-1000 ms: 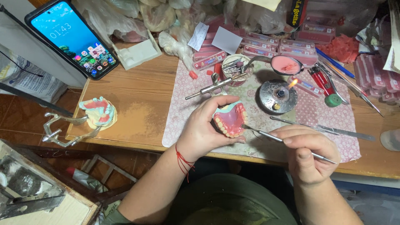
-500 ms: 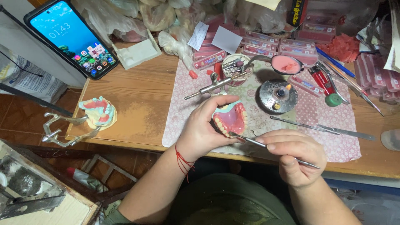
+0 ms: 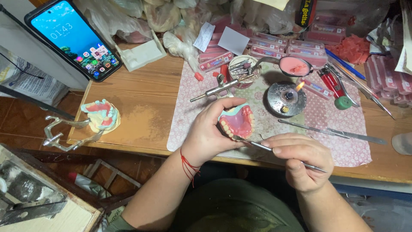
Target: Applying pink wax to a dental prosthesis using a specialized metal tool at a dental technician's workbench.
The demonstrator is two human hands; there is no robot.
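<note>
- The left hand (image 3: 210,133) is wrapped around a pink set of false teeth (image 3: 237,122) and holds it just above the near edge of the tabletop (image 3: 141,103).
- The teeth sit along the rim of the pink part, and the hollow side faces up.
- The right hand (image 3: 300,161) pinches a thin metal tool (image 3: 279,153) like a pencil. Its tip touches the bottom edge of the false teeth.
- A small metal burner (image 3: 286,99) stands on the flowery cloth (image 3: 334,124) just behind the hands, and its little flame (image 3: 299,86) is lit.
- The flame could burn a finger or a sleeve if a hand reaches past it without care.
- The tool tip may be hot or sharp. If it slips off the pink edge, it could poke the left thumb, which is right beside it.
- If the tool pushes too hard, I think it could scratch the pink part or knock a tooth loose.
- The false teeth are over the tabletop edge, so a loose grip could let them drop to the floor and crack.
- More long metal tools (image 3: 330,131) lie on the cloth to the right. An elbow could knock them off.
- A phone (image 3: 73,38) leans at the far left, and another set of teeth on a metal frame (image 3: 101,118) sits near the left edge.
</note>
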